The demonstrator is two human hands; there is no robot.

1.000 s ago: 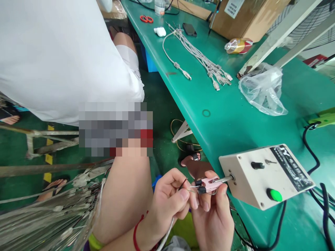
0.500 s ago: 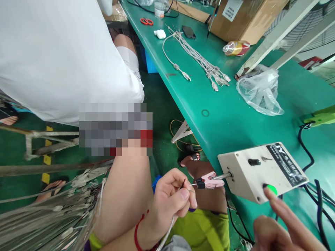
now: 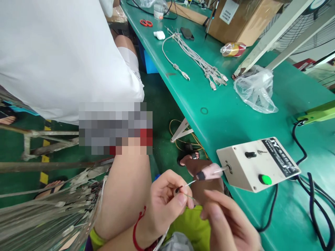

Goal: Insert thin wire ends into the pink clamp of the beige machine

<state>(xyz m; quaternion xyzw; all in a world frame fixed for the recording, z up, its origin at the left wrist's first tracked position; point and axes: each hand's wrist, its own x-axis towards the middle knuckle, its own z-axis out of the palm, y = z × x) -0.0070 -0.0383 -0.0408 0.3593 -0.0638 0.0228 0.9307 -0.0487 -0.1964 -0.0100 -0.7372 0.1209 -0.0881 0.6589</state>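
Green and shiny, the table (image 3: 230, 122) ran off on a slant, with a bunch of white cables (image 3: 196, 54) near its left edge toward the far end. By that same edge, closer in, sat a pale box (image 3: 247, 169) with a green button (image 3: 266, 179), and its rod held a pink clip (image 3: 209, 172) out past the edge. Half a second before, the clip looked still and a right finger was at the button; now the clip was a blur and the right hand (image 3: 232, 221) had come back near the left. It seemed the button had been pushed and the clip was spinning, so the wire was probably being twisted. The left hand (image 3: 167, 202) pinched the split end of a cable (image 3: 162, 240) between thumb and fingers. One thin white wire (image 3: 190, 183) went from that pinch to the clip's black tip, just past the fingertips, while a greenish wire (image 3: 190, 197) poked out below, away from the clip. The right fingers were bent, a bit blurry and slightly apart, with nothing seen in them.
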